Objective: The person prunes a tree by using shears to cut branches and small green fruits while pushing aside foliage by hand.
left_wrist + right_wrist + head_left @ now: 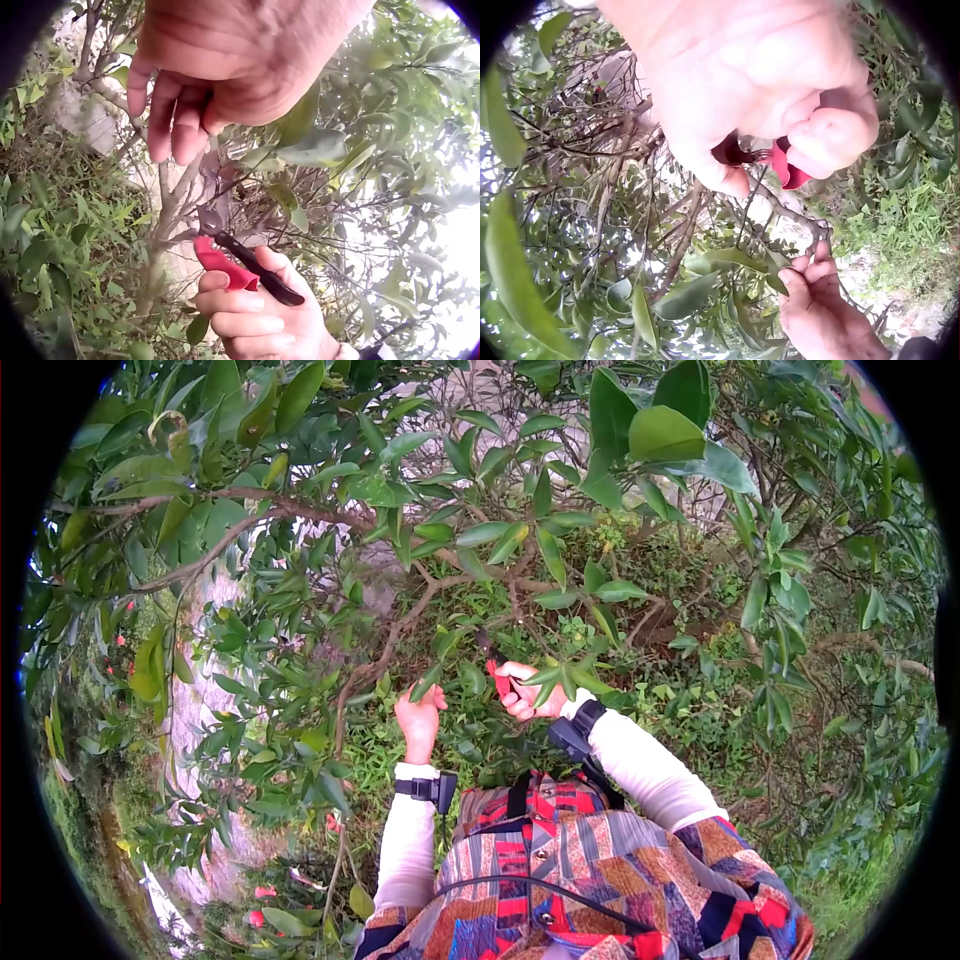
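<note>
Shears with one red handle, one black handle and a dark metal blade (225, 264) sit firmly in the right hand (535, 693), fingers wrapped round, blade pointing away from the person near a crooked brown branch (394, 643). Over on the other side, the left hand (420, 720) pinches a slim green leaf (775, 279), just apart from the blade.

No lettering, numbers or signs can be read in any view
</note>
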Demonstrator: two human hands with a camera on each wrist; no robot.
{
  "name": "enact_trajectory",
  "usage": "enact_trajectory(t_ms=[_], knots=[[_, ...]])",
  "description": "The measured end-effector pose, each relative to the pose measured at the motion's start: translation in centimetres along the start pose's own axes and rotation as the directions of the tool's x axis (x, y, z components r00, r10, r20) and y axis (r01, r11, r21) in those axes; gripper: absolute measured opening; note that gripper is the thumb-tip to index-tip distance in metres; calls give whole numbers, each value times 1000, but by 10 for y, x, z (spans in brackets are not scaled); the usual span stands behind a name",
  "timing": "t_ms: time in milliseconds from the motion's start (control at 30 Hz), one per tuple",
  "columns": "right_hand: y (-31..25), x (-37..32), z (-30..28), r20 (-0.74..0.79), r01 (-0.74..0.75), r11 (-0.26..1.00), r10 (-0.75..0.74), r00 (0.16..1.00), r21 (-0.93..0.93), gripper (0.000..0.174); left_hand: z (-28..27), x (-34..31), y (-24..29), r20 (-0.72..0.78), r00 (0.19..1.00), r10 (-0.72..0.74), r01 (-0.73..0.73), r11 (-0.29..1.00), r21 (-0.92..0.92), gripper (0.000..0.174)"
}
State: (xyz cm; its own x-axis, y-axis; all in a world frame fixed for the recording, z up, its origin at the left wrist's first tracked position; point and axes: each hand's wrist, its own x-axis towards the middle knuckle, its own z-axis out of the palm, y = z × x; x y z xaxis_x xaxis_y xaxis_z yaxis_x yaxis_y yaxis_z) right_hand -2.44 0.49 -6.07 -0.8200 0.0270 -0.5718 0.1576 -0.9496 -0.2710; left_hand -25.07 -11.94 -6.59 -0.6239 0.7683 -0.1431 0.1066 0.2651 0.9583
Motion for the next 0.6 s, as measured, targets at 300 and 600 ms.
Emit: enact_trajectory(t_ms=[300,600], knots=[[1,-4,-12,-10,20,1000,-20,1000,1,35,-4,12,-32,17,995,98,-97,995,-33,21],[3,-10,-3,-82,62,990,-73,994,-123,33,-7,16,-43,47,998,50,-41,983,-181,14]])
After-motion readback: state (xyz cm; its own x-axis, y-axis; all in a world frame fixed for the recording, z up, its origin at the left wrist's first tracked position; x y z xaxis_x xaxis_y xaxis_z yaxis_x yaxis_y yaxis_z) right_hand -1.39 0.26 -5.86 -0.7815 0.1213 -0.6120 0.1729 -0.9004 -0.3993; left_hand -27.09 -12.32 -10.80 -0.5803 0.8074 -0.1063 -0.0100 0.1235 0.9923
